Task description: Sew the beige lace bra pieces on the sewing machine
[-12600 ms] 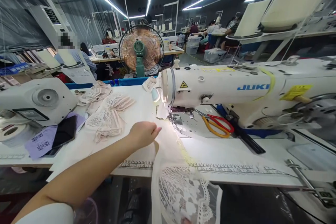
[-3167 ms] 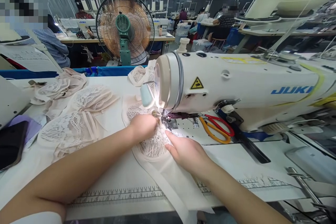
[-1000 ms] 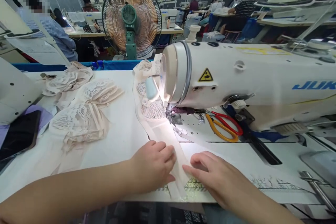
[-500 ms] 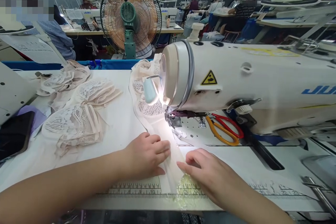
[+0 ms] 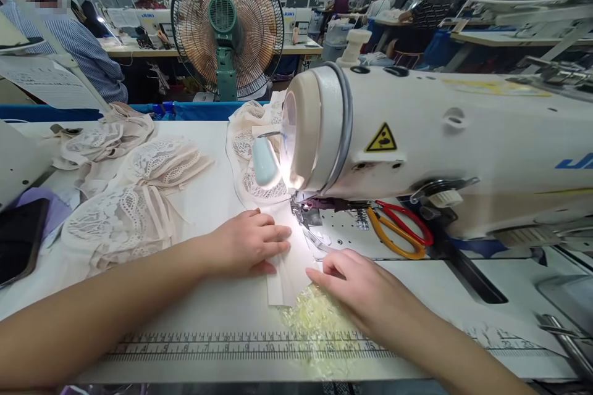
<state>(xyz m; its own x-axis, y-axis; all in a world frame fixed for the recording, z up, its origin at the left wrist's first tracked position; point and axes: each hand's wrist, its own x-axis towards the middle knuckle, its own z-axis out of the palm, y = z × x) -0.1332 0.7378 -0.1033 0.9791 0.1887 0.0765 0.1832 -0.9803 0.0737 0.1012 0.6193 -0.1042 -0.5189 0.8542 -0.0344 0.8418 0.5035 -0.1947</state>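
My left hand (image 5: 250,244) lies flat with fingers extended on a pale cream fabric panel (image 5: 294,259), left of the needle area. My right hand (image 5: 354,281) is at the panel's right edge, fingers curled and thumb on the cloth; its grip is partly hidden. The panel runs under the presser foot (image 5: 299,210) of a white sewing machine (image 5: 398,129). Behind the foot, the lace part of the garment (image 5: 250,142) spreads over the table. A narrow pale strip (image 5: 319,241) leads from the foot towards my right fingers.
Lace pieces (image 5: 125,216) are heaped at left, near a phone (image 5: 21,237). Orange-and-red-handled scissors (image 5: 398,234) lie under the machine arm. A printed ruler (image 5: 231,345) and yellowish clear tape (image 5: 319,315) mark the front edge. A fan (image 5: 227,24) and other people are beyond.
The fabric and my left hand have moved forward towards the machine, showing the panel's near end. My right hand has shifted slightly forward. The camera view has moved a little.
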